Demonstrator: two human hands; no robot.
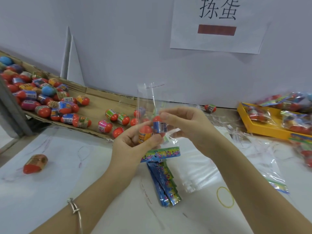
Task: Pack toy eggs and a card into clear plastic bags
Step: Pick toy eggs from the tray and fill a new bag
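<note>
Two toy eggs off the surface? List them. (Checker)

Item 1: orange-labelled egg (145,133), red cap up, gripped in the curled fingers of the left hand (133,146). Item 2: blue-labelled egg (159,126), seemingly inside the clear plastic bag (146,98), pinched through the film by the right hand (184,125). Both are held above the surface (50,183), in front of the cardboard tray (101,100) of loose eggs. (Packer)

Handling? (Checker)

Eggs: hard shell, light by the look, smooth and likely to roll. Take across the labelled waist, not the glossy cap. Bag: limp, slippery film, mouth standing upward. Hold one edge near the opening so it gapes. (Packer)

Card? (Checker)

Card stack (162,181) lies on the surface below the hands, beside the spare bags (199,173). Thin, probably stiff enough to slide in flat; lift by a short edge. Top card (160,154): cannot tell whether it is already bagged. (Packer)
</note>
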